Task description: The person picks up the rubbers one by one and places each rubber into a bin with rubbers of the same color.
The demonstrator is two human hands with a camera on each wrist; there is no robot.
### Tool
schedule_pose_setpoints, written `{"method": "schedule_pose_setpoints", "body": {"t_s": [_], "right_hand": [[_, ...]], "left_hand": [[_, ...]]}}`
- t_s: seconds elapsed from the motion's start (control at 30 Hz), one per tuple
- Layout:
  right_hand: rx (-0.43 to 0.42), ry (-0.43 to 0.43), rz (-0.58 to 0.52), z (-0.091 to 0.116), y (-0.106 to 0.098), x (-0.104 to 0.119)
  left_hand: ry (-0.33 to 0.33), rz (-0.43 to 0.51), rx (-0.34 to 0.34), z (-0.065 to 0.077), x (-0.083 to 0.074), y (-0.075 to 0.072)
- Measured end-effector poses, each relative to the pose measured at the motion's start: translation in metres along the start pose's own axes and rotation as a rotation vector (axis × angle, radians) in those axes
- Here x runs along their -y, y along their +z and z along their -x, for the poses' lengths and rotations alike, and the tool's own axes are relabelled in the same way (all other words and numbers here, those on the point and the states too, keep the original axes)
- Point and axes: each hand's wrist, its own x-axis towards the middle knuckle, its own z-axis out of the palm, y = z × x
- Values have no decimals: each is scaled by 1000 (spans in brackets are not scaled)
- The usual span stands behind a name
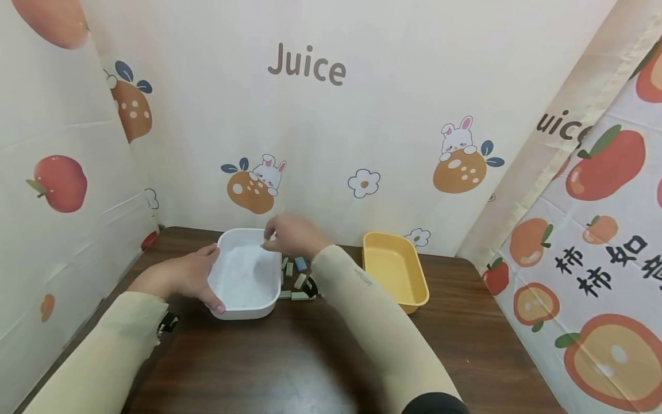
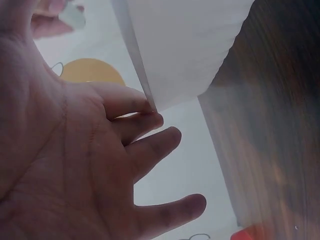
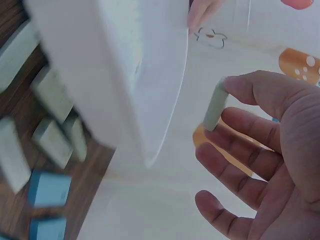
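Note:
A white rectangular plastic basin stands on the brown table. Along its left side my left hand is spread, thumb at the front left corner. In the left wrist view the fingers are mostly straight, the index finger touching the rim. My right hand is over the basin's far right edge. It pinches a small pale green block between thumb and fingertips, above the rim in the right wrist view. Inside the basin, the floor that shows in the head view is bare white.
Several loose pale green blocks and blue blocks lie on the table right of the white basin, partly behind the right wrist. A yellow basin stands farther right. Printed cloth hangs behind and at both sides.

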Motion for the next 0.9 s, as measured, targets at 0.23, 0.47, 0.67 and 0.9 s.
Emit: {"method": "schedule_pose_setpoints", "body": {"t_s": [0.23, 0.47, 0.67, 0.9], "right_hand": [[38, 56, -46, -36, 14, 33], [50, 108, -30, -67, 39, 49], [71, 137, -8, -84, 60, 51], [117, 135, 29, -94, 75, 53]], "left_hand": [[4, 23, 37, 1, 2, -3], [-8, 27, 49, 0, -1, -6], [5, 27, 51, -2, -4, -5], [9, 18, 46, -3, -4, -6]]}}
